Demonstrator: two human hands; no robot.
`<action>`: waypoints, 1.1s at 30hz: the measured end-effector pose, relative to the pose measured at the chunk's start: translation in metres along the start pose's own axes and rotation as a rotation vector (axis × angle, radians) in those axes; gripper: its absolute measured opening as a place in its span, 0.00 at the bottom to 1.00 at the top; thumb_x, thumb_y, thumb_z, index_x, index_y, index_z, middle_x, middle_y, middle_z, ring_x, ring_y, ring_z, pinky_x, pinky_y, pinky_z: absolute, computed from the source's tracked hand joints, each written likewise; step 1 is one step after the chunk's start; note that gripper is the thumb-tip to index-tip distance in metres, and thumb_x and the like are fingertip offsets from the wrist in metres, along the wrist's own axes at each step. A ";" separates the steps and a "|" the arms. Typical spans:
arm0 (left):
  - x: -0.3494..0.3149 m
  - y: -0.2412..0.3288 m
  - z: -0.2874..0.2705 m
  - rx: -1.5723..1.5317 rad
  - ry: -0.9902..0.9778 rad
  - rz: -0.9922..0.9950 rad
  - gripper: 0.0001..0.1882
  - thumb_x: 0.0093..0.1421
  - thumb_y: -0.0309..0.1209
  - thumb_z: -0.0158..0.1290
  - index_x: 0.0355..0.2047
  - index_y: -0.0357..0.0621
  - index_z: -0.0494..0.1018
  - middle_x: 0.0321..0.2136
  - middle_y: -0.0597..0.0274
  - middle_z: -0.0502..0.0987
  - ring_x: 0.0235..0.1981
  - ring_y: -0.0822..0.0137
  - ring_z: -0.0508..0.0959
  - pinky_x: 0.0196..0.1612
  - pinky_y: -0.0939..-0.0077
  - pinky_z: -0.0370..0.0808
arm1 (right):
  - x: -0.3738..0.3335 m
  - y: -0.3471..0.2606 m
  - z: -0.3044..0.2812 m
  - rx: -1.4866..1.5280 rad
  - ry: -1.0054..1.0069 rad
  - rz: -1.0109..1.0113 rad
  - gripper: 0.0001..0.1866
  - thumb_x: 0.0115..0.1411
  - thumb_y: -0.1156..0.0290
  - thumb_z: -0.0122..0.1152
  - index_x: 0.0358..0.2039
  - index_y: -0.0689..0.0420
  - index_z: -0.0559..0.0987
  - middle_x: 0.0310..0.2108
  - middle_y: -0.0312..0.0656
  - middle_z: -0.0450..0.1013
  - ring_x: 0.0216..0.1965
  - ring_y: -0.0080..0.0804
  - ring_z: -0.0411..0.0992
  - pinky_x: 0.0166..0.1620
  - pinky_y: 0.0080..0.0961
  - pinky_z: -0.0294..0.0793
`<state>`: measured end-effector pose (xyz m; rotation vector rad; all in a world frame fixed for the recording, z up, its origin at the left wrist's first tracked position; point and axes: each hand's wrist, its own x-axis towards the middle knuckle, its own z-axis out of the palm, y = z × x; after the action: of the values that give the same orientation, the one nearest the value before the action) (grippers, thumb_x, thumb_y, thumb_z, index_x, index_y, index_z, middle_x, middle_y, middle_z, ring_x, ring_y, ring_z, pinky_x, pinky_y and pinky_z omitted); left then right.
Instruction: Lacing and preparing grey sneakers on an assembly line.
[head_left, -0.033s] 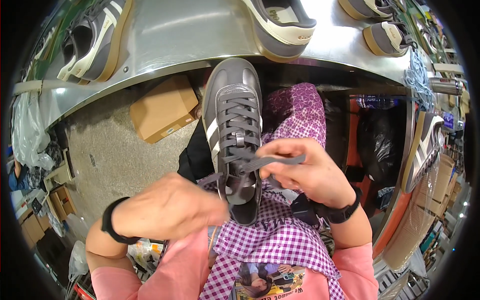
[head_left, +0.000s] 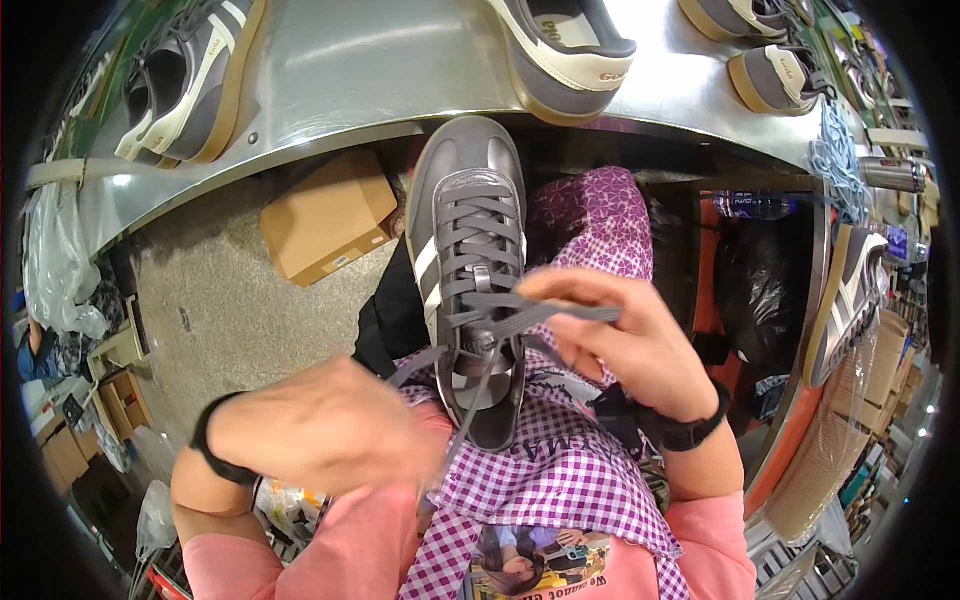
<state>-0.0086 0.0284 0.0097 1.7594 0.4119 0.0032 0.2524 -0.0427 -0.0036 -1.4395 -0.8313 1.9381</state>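
A grey sneaker (head_left: 468, 240) with white side stripes lies on my lap over a purple checked apron (head_left: 560, 470), toe pointing away from me. My right hand (head_left: 630, 350) pinches a flat grey lace (head_left: 500, 300) and holds it taut across the shoe's tongue. My left hand (head_left: 320, 430) is closed near the shoe's heel, and another grey lace end runs from the eyelets into its fingers. Both wrists wear black bands.
A curved metal table (head_left: 360, 70) runs across the top with several more sneakers (head_left: 190, 80) on it. A cardboard box (head_left: 325, 215) sits on the floor under it. Another sneaker (head_left: 850, 300) leans at the right, below a bundle of laces (head_left: 835, 160).
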 end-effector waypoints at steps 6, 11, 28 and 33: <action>-0.015 0.029 -0.027 -0.183 -0.143 -0.605 0.07 0.57 0.30 0.59 0.25 0.40 0.78 0.22 0.57 0.77 0.23 0.60 0.77 0.24 0.68 0.71 | -0.031 0.015 -0.024 -0.486 -0.299 0.034 0.19 0.54 0.63 0.69 0.43 0.59 0.78 0.20 0.34 0.71 0.21 0.21 0.68 0.27 0.21 0.67; -0.020 0.010 -0.013 -0.022 0.006 -0.093 0.06 0.54 0.29 0.60 0.25 0.40 0.79 0.21 0.58 0.77 0.22 0.59 0.76 0.26 0.68 0.72 | -0.029 0.025 0.004 -0.113 0.126 -0.316 0.09 0.64 0.70 0.57 0.36 0.64 0.78 0.26 0.40 0.75 0.27 0.21 0.71 0.31 0.20 0.69; 0.043 -0.022 0.053 0.440 0.550 0.174 0.09 0.42 0.27 0.65 0.24 0.39 0.78 0.47 0.59 0.74 0.56 0.51 0.65 0.54 0.52 0.63 | -0.022 0.028 0.015 -0.526 0.338 -0.782 0.08 0.51 0.80 0.65 0.34 0.60 0.82 0.28 0.44 0.79 0.29 0.37 0.79 0.33 0.24 0.77; -0.056 0.044 0.001 -0.482 1.119 0.135 0.14 0.63 0.38 0.51 0.43 0.43 0.74 0.40 0.57 0.74 0.49 0.60 0.71 0.52 0.65 0.66 | -0.014 0.045 0.005 -0.658 0.393 -0.693 0.18 0.45 0.78 0.69 0.40 0.60 0.79 0.39 0.46 0.75 0.42 0.42 0.75 0.44 0.31 0.74</action>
<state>-0.0489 0.0046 0.0636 1.1575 0.9861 1.1258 0.2469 -0.0824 -0.0283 -1.5142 -1.5916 0.8581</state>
